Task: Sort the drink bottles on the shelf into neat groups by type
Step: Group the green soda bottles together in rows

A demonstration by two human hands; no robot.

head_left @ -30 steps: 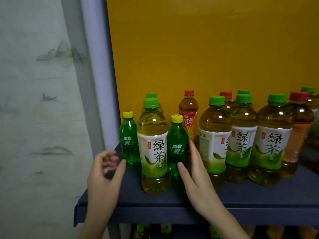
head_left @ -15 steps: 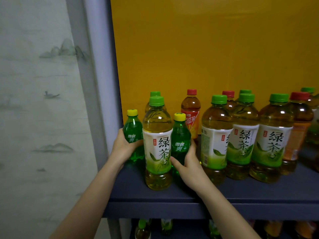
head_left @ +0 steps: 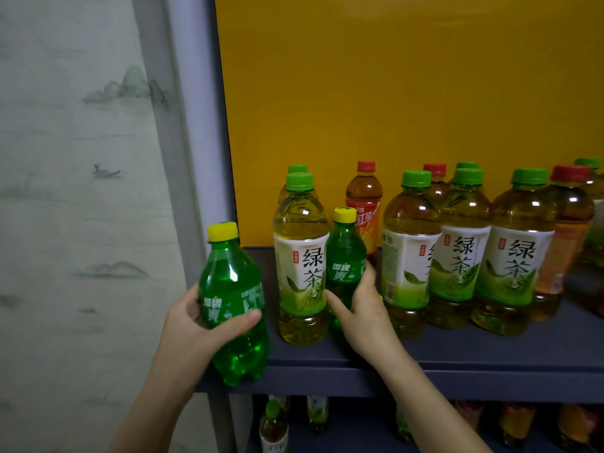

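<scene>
The person's left hand (head_left: 202, 325) is wrapped around the middle of a small green plastic soda bottle with a yellow cap (head_left: 233, 302), thumb across its label, holding it upright at the front left corner of the dark blue shelf (head_left: 490, 351), its base out over the shelf's front edge. The right hand (head_left: 362, 308) grips a second small green soda bottle with a yellow cap (head_left: 344, 266), fingers curled behind it and thumb in front; this bottle stands between two tall clear green-tea bottles with green caps and white-and-green labels. The nearer of those, the left green-tea bottle (head_left: 302, 259), stands just beside the right hand's bottle, and another green cap shows directly behind it. To the right, three more green-tea bottles (head_left: 457, 253) stand in a close front row. Behind them are red-capped amber tea bottles (head_left: 364, 204), against the yellow back panel (head_left: 392, 93). More bottles show dimly on the lower shelf (head_left: 327, 426).
</scene>
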